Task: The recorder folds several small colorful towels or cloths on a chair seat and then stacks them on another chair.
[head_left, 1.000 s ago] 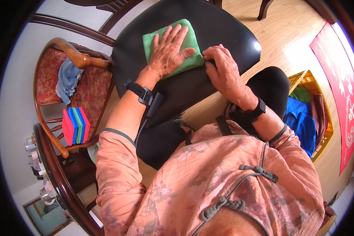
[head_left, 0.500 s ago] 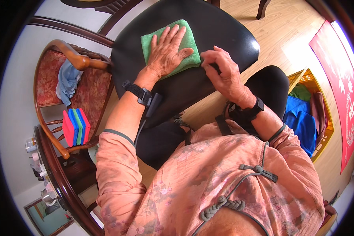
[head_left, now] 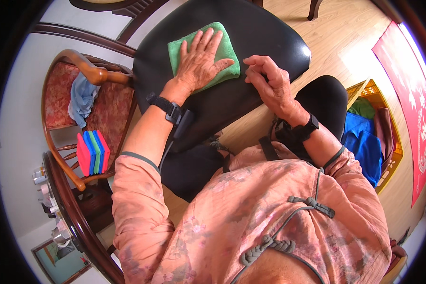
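A folded green towel [head_left: 227,45] lies on the black padded seat [head_left: 265,38] of a chair. My left hand [head_left: 196,64] rests flat on top of it, with the fingers stretched out and the thumb spread toward the towel's right edge. Just right of the towel, my right hand [head_left: 271,87] hovers over the front part of the seat. Its fingers are loosely bent, with a gap between the tips, and nothing shows in them. Hand and towel are slightly apart.
Left stands a wooden armchair [head_left: 97,75] with red patterned upholstery. On it are a light blue cloth [head_left: 82,106] and a stack of folded pink, blue and green cloths [head_left: 93,151]. A yellow basket [head_left: 395,142] at right holds blue cloth [head_left: 362,144], green and brown cloths.
My right hand has lifted slightly away from the towel's right edge, its fingers still bent. My left hand stays flat on the towel. The view has shifted a little.
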{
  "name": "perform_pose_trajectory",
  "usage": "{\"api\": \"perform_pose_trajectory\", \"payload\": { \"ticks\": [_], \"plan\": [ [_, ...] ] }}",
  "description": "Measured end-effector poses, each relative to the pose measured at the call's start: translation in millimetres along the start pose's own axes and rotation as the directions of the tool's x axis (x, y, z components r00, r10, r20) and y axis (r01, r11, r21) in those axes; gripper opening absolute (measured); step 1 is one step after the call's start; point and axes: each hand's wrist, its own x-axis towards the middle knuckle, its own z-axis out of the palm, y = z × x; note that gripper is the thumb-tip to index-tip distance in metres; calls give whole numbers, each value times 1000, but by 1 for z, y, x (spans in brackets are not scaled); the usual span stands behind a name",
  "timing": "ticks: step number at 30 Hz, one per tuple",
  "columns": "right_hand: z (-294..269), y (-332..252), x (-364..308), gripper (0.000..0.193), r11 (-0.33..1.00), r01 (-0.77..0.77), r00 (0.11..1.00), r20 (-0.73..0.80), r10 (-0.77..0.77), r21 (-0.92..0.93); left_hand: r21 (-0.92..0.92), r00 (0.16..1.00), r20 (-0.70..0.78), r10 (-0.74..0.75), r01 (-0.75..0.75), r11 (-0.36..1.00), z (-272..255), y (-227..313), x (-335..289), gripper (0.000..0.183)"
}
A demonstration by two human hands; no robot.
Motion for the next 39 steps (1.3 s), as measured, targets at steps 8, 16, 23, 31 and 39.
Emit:
{"api": "perform_pose_trajectory", "payload": {
  "ticks": [8, 16, 23, 31, 39],
  "plan": [
    [-5, 3, -1, 21, 983, -39, 999, -14, 42, 179, -111, 995, 92, -36, 46, 993, -11, 1, 3, 92],
    [-8, 7, -1, 20, 963, -56, 998, -22, 64, 262, -331, 975, 103, -199, 222, 917, -23, 29, 13, 100],
    [-7, 6, 0, 19, 956, -26, 999, -33, 37, 291, -36, 988, 25, -154, 155, 987, -6, 38, 5, 95],
    [-6, 9, -1, 19, 968, 20, 999, -39, -11, 251, -93, 985, 39, -167, 170, 981, -8, 38, 6, 98],
    [-9, 8, -5, 19, 973, 24, 1000, -17, -21, 228, -182, 982, 86, -168, 181, 967, -30, 8, 26, 97]
  ]
}}
